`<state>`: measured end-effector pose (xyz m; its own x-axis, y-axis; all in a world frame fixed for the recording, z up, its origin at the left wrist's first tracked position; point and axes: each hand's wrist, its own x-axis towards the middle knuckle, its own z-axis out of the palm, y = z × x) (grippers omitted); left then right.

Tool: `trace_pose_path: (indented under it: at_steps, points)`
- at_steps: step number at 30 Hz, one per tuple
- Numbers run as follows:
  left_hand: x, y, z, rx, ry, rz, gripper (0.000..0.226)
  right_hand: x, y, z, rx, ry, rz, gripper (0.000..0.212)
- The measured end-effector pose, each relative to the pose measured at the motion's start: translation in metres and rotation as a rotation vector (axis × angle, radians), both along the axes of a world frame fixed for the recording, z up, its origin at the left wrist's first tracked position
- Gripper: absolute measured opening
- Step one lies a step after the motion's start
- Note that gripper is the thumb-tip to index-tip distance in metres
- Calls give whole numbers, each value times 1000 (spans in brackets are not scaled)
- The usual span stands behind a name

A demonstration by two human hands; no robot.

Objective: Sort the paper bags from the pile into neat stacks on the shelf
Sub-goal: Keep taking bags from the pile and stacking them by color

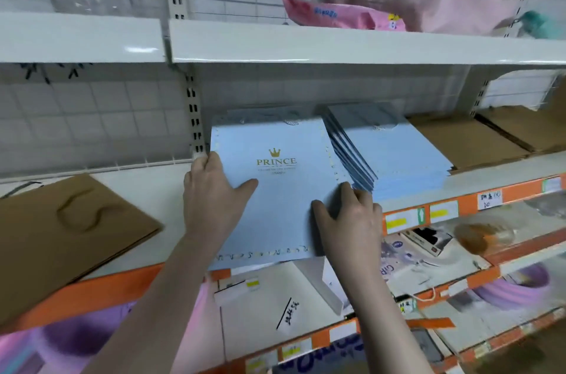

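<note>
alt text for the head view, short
Both hands, left hand and right hand, grip the sides of a light blue PRINCE paper bag on a white shelf, between a flat brown paper bag and a blue bag stack.

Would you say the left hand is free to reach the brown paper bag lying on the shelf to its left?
Probably yes: only bare shelf separates the left hand from the brown bag, but it would first have to let go of the blue Prince bag.

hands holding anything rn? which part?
Both hands grip the blue bag: left hand on its left edge, right hand on its right edge near the front corner.
</note>
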<state>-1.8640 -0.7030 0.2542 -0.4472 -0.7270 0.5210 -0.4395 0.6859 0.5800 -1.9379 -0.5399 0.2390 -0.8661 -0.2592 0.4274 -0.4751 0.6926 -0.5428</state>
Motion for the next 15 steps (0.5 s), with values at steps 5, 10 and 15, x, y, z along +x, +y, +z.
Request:
trace_pose_path:
  at_steps: [5, 10, 15]
  points:
    - [-59, -20, 13, 12, 17, -4, 55, -66, -25, 15, 31, 19, 30, 40]
    - [-90, -38, 18, 25, -22, 64, 52, -107, -47, 21, 94, 8, 105, 42]
    - [-108, -42, 14, 44, -42, 155, 50, -137, -59, 17, 153, 22, 203, 48]
